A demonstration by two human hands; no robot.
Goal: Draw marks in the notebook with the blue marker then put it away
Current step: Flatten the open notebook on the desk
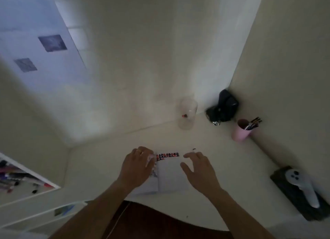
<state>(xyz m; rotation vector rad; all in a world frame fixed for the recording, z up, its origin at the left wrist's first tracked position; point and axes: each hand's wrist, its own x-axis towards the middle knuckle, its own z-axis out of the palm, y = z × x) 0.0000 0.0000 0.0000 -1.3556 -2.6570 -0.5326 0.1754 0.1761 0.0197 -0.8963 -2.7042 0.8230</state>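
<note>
An open white notebook [169,178] lies on the pale desk [100,169] in front of me. Along its far edge runs a row of markers [167,156] with dark and red tips; in the dim light I cannot pick out the blue one. My left hand [136,167] lies on the left page with fingers curled at the row's left end, where something pale and pinkish shows; whether it grips it is unclear. My right hand [198,170] hovers over the right page, fingers spread, holding nothing. A small dark-tipped item [194,149] lies just beyond its fingertips.
A clear jar [186,113] stands at the back, with a black object [223,108] in the corner. A pink cup of brushes [241,131] is by the right wall. A white handle lies on a dark pad [301,188]. At left, a tray [17,179] holds pens.
</note>
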